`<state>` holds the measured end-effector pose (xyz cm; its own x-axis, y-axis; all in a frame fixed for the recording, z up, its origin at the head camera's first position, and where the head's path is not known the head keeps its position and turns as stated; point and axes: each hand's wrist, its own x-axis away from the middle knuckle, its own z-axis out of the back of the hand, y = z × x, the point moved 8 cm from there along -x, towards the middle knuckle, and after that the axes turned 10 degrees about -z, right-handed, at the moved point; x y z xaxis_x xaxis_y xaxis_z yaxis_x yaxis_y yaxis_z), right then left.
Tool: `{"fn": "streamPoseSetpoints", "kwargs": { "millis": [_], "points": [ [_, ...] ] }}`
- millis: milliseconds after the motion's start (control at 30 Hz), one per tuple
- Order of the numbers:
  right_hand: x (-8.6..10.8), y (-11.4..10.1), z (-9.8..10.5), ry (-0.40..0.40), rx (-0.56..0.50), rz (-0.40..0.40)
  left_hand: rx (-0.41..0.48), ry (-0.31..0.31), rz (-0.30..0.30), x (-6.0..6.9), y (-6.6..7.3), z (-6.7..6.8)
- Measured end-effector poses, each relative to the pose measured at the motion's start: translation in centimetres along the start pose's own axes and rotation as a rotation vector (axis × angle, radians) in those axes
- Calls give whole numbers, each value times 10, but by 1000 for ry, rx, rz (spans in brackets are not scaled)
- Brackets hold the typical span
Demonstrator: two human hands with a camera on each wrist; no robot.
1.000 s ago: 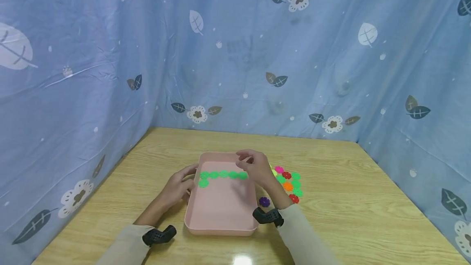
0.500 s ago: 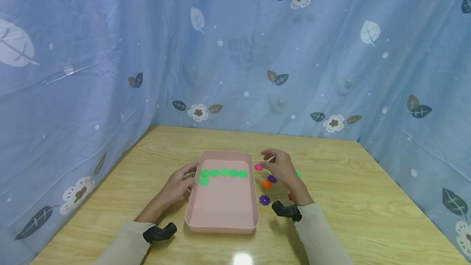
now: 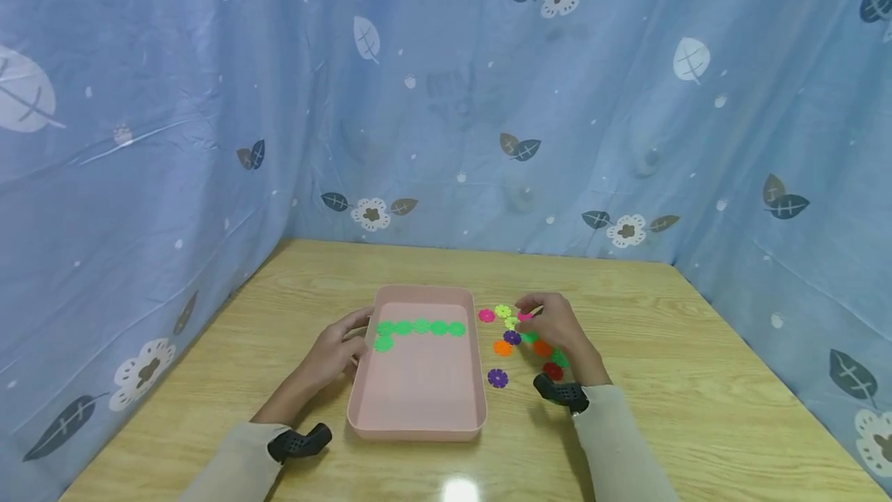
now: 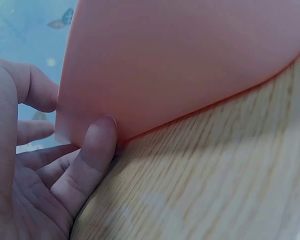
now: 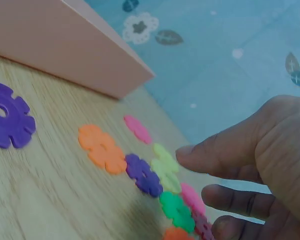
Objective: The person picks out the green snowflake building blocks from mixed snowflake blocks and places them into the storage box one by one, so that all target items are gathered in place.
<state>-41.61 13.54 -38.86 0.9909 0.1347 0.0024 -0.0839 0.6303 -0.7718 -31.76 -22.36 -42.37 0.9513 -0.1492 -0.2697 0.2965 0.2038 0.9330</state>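
Note:
A pink tray lies on the table, holding several green flower-shaped plastic discs. Most form a row across it; one sits below the row's left end. My left hand rests against the tray's left outer wall; in the left wrist view the thumb presses that wall. Over a cluster of loose discs right of the tray is my right hand, thumb and fingers apart, holding nothing. Near its fingertips are yellow-green, pink and green discs. The hand hides part of the cluster.
Left in the cluster lie an orange disc and a purple one. Another purple disc lies closer to me, beside the tray. A red disc is near my right wrist. Blue patterned curtain encloses the wooden table.
My right hand has moved right, from over the tray's right rim to the loose discs, uncovering pink, yellow-green and purple ones. My left hand stays against the tray.

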Motion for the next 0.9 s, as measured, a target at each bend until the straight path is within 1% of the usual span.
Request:
{"fn": "streamPoseSetpoints", "kwargs": {
  "millis": [300, 467, 667, 767, 900],
  "points": [
    [-4, 17, -1, -20, 88, -74, -17, 5, -9, 0, 0, 0],
    [-4, 17, 2, -15, 113, -98, -9, -4, -12, 1, -1, 0],
    [0, 19, 2, -16, 225, -141, -14, -6, -17, 1, -1, -1],
    [2, 19, 1, -17, 263, -148, -16, -10, -14, 1, 0, -2],
    [2, 17, 0, -1, 298, -125, -13, -10, -16, 2, 1, -2]
  ]
}}
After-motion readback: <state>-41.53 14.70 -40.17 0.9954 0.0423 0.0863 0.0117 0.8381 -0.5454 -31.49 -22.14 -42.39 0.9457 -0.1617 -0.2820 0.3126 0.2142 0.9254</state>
